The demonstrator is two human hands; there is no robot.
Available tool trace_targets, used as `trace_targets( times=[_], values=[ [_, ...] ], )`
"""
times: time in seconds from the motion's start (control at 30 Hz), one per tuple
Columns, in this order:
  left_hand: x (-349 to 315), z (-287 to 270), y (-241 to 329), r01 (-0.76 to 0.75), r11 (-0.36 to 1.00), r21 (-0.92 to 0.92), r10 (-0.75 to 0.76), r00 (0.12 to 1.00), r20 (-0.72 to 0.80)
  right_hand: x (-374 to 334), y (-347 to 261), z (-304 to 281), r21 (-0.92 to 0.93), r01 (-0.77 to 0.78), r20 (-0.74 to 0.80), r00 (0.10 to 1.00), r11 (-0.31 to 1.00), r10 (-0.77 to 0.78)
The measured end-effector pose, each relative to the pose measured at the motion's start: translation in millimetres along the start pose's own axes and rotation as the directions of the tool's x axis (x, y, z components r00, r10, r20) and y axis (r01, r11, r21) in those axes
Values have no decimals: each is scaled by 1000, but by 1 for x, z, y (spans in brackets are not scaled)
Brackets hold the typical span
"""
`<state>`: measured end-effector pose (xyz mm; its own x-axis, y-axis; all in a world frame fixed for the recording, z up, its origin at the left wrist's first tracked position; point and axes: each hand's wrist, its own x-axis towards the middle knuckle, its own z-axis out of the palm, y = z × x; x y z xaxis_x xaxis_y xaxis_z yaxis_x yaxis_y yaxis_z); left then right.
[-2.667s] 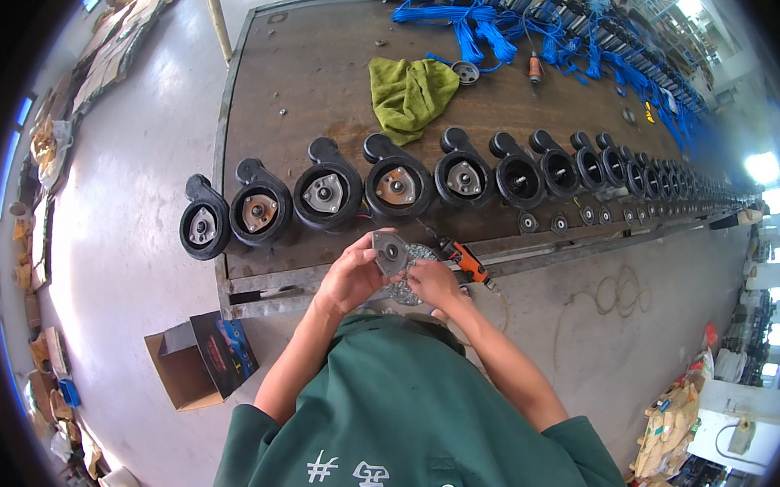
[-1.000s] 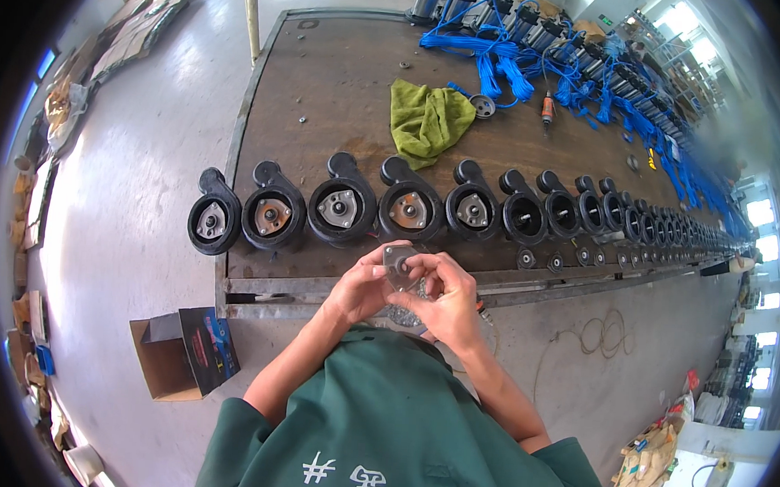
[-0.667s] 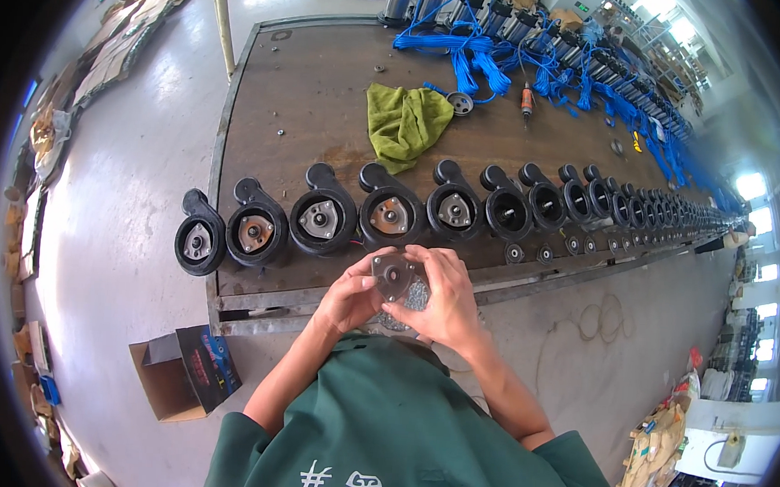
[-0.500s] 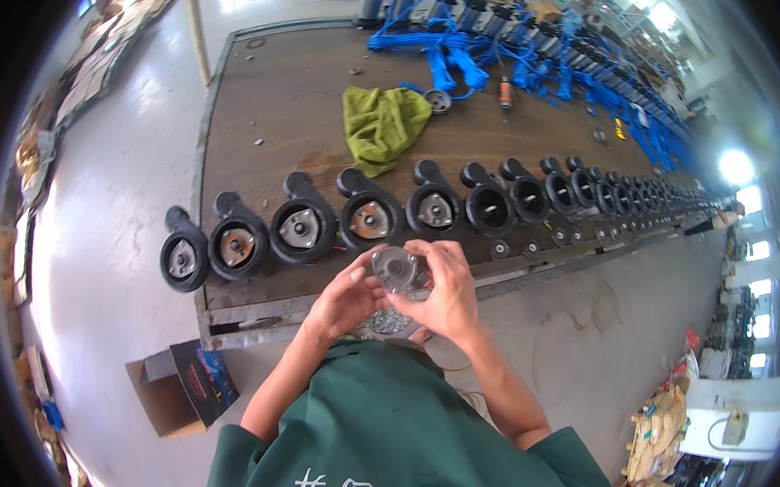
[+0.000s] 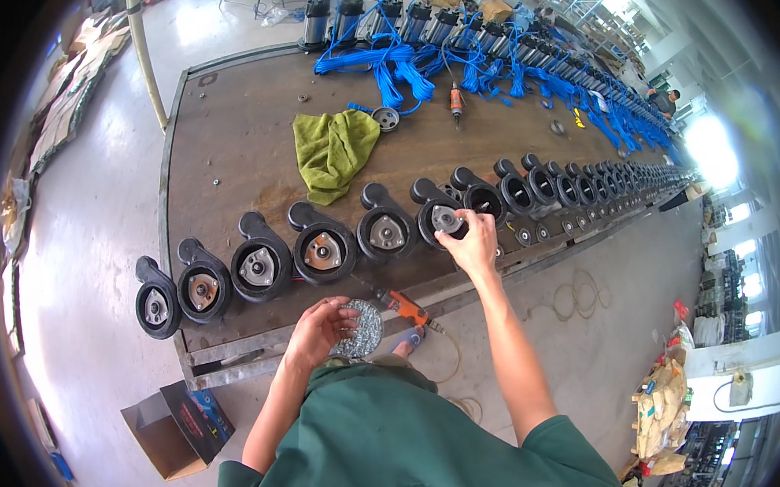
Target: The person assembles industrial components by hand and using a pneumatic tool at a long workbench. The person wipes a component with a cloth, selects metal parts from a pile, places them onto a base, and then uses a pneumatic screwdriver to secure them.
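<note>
My right hand (image 5: 474, 247) grips the rim of a grey metal plate (image 5: 445, 217), roughly triangular with a raised centre, at the mouth of a round black pump housing (image 5: 425, 191). Whether the plate is fully seated cannot be seen. Close to my body, my left hand (image 5: 320, 326) has its fingers loosely curled and apart, with nothing visible in them. Beside its fingertips is a round container of small metal screws (image 5: 363, 332). An orange power screwdriver (image 5: 407, 308) with a hose lies between my two hands, near the table edge.
More black housings (image 5: 259, 267) line the table's near edge, several with plates inside. A green cloth (image 5: 331, 152) lies behind them. Another orange screwdriver (image 5: 456, 102) and motors with blue cables (image 5: 390, 72) are farther back. An open cardboard box (image 5: 168, 435) stands on the floor.
My right hand has carried the metal plate forward and right to a housing. My left hand has come away from the plate, down and left. The view has shifted, revealing the near screwdriver.
</note>
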<state>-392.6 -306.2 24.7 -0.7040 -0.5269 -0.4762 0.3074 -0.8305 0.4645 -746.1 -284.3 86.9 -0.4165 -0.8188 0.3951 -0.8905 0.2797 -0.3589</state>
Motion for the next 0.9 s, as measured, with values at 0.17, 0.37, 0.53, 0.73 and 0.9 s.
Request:
trace_targets(
  times=[0.17,0.37,0.53,0.73,0.9],
  values=[
    [7,-3,-7,6,1000,-29,-7,999,-39,-8,2,7,12,17,-13,1000,1000,-17],
    [13,1,-11,36,998,-45,-38,998,-53,-10,2,13,0,103,-75,992,995,-103],
    [15,3,-10,68,997,-33,-70,996,-58,-13,4,24,6,80,-139,987,997,-79],
    [11,2,-8,92,996,-18,-93,994,-64,-18,-8,28,-28,-53,-118,992,998,49],
    [10,-2,-7,84,996,-36,-86,994,-62,-19,-13,33,-100,-105,-142,986,990,90]
  ],
)
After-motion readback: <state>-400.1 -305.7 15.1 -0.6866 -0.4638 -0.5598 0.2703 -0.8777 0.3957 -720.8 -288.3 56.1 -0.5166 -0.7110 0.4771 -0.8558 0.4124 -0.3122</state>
